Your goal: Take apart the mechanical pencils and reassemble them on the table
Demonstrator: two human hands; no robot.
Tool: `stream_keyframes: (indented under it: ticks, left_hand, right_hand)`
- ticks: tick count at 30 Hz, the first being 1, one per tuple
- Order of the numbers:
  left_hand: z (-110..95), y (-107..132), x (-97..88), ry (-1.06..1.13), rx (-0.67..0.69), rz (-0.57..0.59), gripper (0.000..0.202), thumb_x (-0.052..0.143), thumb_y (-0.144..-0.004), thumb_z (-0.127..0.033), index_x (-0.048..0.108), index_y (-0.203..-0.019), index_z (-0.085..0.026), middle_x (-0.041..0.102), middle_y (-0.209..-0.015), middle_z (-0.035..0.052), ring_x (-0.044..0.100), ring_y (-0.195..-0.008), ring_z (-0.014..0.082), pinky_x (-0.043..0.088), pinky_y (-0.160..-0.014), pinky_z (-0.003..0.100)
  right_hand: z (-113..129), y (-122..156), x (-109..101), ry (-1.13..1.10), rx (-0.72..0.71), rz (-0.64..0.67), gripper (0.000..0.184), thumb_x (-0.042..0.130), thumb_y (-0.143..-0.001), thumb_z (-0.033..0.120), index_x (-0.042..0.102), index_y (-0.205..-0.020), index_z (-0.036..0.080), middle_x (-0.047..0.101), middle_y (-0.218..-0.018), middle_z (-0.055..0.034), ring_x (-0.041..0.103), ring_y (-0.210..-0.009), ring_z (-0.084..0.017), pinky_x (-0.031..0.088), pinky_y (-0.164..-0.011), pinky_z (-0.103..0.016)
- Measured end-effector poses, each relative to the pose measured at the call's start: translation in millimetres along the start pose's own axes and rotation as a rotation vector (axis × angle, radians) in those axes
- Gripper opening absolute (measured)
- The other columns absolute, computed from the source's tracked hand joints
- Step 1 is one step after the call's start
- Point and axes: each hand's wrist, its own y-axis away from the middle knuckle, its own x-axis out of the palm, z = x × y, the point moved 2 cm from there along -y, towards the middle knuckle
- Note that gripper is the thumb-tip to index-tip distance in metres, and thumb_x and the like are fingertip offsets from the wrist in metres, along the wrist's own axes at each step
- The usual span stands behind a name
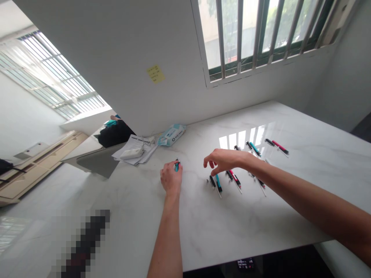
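My left hand [171, 177] rests on the white marbled table, its fingers closed around a small bunch of pens [177, 166], with teal and red parts showing beside the thumb. Over the table to the right hovers my right hand [224, 159], fingers bent and apart, nothing visible in them. Just below its fingertips lies a taken-apart pen: a teal barrel piece [218, 180], a black piece [212, 181] and a thin white refill [218, 190]. To the right are red and black pen parts [234, 177], and my right forearm partly covers further pieces.
Farther back lie more pen parts, teal [255, 149] and red [280, 146]. A pack of wipes [172, 134] sits by the wall, next to papers [135, 152] with a white power strip [131, 153]. A yellow note [155, 74] sticks to the wall. The table's front edge is near.
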Motion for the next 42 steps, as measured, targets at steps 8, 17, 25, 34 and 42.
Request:
stream_keyframes:
  ticks: [8,17,25,34,42]
  left_hand:
    - [5.7,-2.1,9.7,0.052,0.034,-0.027,0.024,0.063,-0.094,-0.021,0.078,-0.112,-0.025,0.073,-0.121,0.0088,0.069,-0.104,0.0279,0.050,-0.086,0.037]
    - [14.0,-6.7,13.0,0.083,0.004,-0.061,0.021,0.064,-0.092,-0.018,0.078,-0.106,-0.026,0.077,-0.113,0.0082,0.069,-0.100,0.0282,0.049,-0.085,0.038]
    - [-7.3,-1.3,3.4,0.305,0.087,-0.177,0.026,0.073,-0.088,-0.033,0.076,-0.112,-0.022,0.072,-0.120,0.0134,0.065,-0.106,0.0300,0.049,-0.097,0.043]
    - [-51.2,22.3,23.2,1.101,0.086,0.465,0.044,0.079,-0.080,-0.055,0.065,-0.100,-0.018,0.073,-0.086,0.0050,0.070,-0.080,0.0177,0.052,-0.072,0.027]
    - [-36.5,30.7,13.1,0.995,0.057,0.277,0.033,0.078,-0.079,-0.041,0.067,-0.100,-0.018,0.073,-0.093,0.0055,0.070,-0.078,0.0161,0.056,-0.072,0.028]
  right_hand:
    - [5.1,-8.7,24.8,0.092,-0.084,0.081,0.070,0.089,-0.074,0.041,0.065,-0.138,0.025,0.076,-0.114,-0.0075,0.067,-0.106,-0.027,0.042,-0.070,-0.030]
    - [3.8,-12.8,37.6,0.208,-0.119,0.071,0.055,0.084,-0.077,0.040,0.072,-0.128,0.025,0.076,-0.104,-0.0074,0.068,-0.094,-0.025,0.039,-0.065,-0.029]
    - [4.0,-9.1,17.5,0.326,-0.120,-0.261,0.050,0.076,-0.084,0.026,0.066,-0.134,0.023,0.073,-0.111,-0.0093,0.067,-0.090,-0.024,0.040,-0.066,-0.030]
    - [9.0,-14.4,22.3,0.278,-0.191,-0.427,0.054,0.070,-0.087,0.018,0.058,-0.139,0.019,0.072,-0.106,-0.0089,0.066,-0.092,-0.024,0.045,-0.076,-0.033]
    - [0.2,-13.4,21.5,0.105,-0.088,-0.311,0.047,0.077,-0.090,0.037,0.066,-0.133,0.021,0.072,-0.121,-0.0121,0.069,-0.097,-0.025,0.047,-0.075,-0.032]
